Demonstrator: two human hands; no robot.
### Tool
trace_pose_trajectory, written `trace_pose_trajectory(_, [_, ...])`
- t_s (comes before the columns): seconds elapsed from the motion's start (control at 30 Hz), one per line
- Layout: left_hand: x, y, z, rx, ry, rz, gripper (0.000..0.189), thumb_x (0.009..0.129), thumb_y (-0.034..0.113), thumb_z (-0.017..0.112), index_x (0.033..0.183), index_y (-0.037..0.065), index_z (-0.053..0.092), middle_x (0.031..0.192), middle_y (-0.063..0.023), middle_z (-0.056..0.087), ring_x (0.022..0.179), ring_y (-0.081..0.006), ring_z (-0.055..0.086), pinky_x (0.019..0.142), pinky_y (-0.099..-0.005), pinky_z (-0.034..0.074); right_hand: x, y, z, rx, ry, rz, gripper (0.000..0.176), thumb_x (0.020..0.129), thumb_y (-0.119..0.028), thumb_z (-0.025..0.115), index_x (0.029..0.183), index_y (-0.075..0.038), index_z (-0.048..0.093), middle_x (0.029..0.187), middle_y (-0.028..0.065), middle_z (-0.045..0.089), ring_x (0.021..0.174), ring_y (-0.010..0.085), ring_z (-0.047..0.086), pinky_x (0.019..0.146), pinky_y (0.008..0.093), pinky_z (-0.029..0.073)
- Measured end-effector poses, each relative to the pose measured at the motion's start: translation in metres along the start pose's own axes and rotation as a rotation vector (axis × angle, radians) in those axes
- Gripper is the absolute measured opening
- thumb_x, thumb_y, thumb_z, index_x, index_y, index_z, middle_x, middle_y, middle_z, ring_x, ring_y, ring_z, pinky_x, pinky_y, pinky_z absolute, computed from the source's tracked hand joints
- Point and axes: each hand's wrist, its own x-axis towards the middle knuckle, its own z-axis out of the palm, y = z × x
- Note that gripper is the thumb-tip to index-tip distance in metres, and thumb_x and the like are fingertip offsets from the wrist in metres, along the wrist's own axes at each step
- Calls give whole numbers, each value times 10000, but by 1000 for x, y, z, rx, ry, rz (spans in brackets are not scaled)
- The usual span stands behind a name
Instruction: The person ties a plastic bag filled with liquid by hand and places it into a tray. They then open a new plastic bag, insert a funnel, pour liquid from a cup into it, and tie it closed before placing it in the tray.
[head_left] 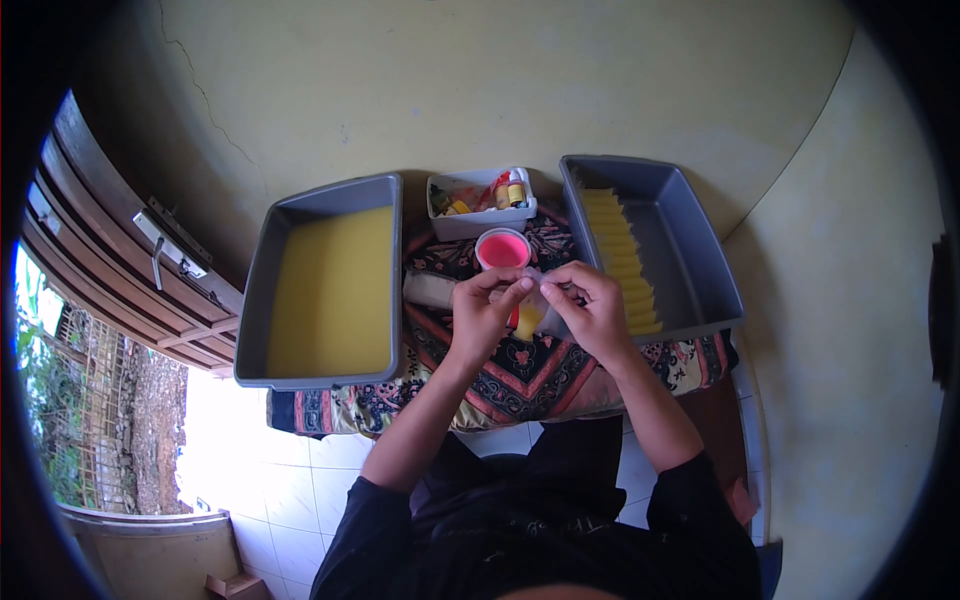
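Note:
Both hands meet above the middle of the patterned cloth. My left hand point(487, 305) pinches one side of the top of a small clear plastic bag point(550, 318), with thumb and fingers pressed together. On the other side of the bag's top, my right hand point(587, 303) is closed in a similar pinch. A yellow thing point(526, 323) shows below the fingers, beside or inside the bag; I cannot tell which. Just beyond the fingertips stands a round tub with pink contents point(503, 250). A greyish block point(428, 290) lies left of my left hand.
A large grey tray point(398, 300) with a flat yellow layer stands at the left. Another grey tray point(690, 250) at the right holds a row of yellow rolls. A white basket point(456, 228) with small bottles is at the back, on the patterned cloth point(520, 385).

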Motion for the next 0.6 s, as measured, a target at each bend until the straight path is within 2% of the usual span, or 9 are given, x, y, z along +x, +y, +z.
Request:
trace_pose_trajectory(0.07, [-3,12,6,69,37,29,160,837,58,693,960,-44,685,849,-47,689,776,-87,625,711,-224,497,2,-7,-1,19,51,-88,95,842,-70,649,896,7,666,811,65,670,675,110,622,567,233,467])
trace_pose_trajectory(0.13, [-7,23,9,284,84,126,164,825,58,702,948,-49,684,847,-49,691,778,-88,627,720,-226,497,2,-19,1,10,52,-97,93,842,-60,648,900,10,665,803,68,667,675,113,618,577,235,467])
trace_pose_trajectory(0.27, [-17,31,0,277,5,99,169,848,62,680,989,-31,669,920,-72,682,835,-99,605,754,-232,472,4,-35,-3,-24,29,-135,74,836,-26,650,896,15,660,797,73,663,670,118,610,599,241,470])
trace_pose_trajectory(0.33, [-18,24,-10,-156,-118,114,227,881,126,650,1042,-34,646,952,-82,673,854,-115,604,774,-251,465,5,-44,-4,-10,2,-172,63,836,-19,649,887,16,656,793,73,660,669,119,608,600,244,469])
trace_pose_trajectory(0.47, [-12,9,-24,-271,-223,42,257,893,192,630,1024,-27,662,910,-69,678,828,-110,619,727,-231,473,5,-68,-5,79,-115,-166,22,842,10,626,839,27,640,784,67,634,719,109,601,641,241,460])
trace_pose_trajectory(0.53, [-10,14,-32,-272,-483,-178,328,886,262,637,1039,-27,662,939,-81,674,860,-132,616,776,-254,459,6,-73,-5,119,-153,-171,18,844,20,621,839,28,635,776,62,621,702,99,591,621,233,453])
trace_pose_trajectory(0.57, [-10,15,-28,-344,-563,-141,369,858,274,674,1067,-30,657,951,-82,676,859,-143,618,802,-278,460,6,-76,-5,161,-189,-175,17,846,30,615,838,30,631,769,58,609,686,89,580,602,225,447])
trace_pose_trajectory(0.6, [-11,17,-28,-344,-563,-139,369,858,274,674,1067,-30,657,951,-82,676,859,-143,618,802,-278,460,6,-78,-7,161,-190,-176,17,846,30,615,838,30,631,769,58,609,686,89,580,602,225,447])
